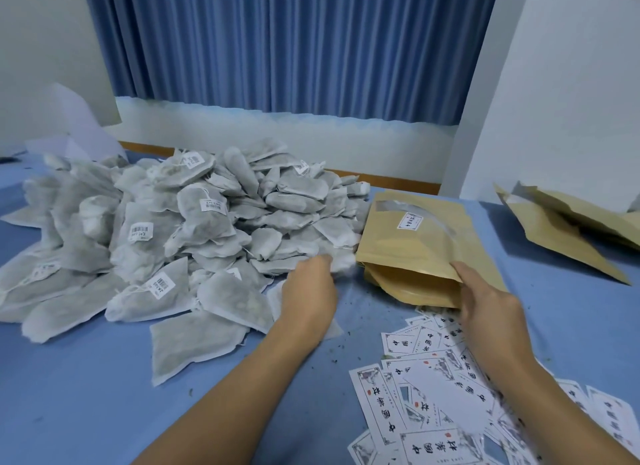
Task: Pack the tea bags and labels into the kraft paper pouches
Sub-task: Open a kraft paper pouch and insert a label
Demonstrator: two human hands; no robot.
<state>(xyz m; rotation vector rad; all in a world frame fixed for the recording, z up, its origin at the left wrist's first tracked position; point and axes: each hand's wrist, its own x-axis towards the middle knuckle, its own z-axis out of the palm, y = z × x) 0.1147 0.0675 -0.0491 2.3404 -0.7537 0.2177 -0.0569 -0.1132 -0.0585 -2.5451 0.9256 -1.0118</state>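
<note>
**At the heap's edge, one grip on a tea bag, the other on a pouch mouth**

On the blue worktop (pixel 86 395) the left grip (pixel 310 291) sits at the near right edge of the heap of tea bags (pixel 173 229). Its fingers are curled round a pale, blurred tea bag (pixel 341 261). Just beside it, across a narrow strip of bare blue, lies the kraft pouch (pixel 415 246). The right grip (pixel 485 302) pinches the pouch's near lip, thumb on top, holding the mouth parted.

The pouch lies flat with its long axis running away from the person, tilted a little to the left. Its open mouth faces near and left, towards the tea bag, and its small white sticker (pixel 409 221) is at the far end.

Bare worktop shows between the two forearms and to the near left of the heap. Printed labels (pixel 426 395) lie scattered under and around the right forearm, touching the pouch's near edge. More pouches (pixel 568 232) lie well apart at the far right. Behind the worktop's far edge hangs a blue curtain (pixel 277 42).
</note>
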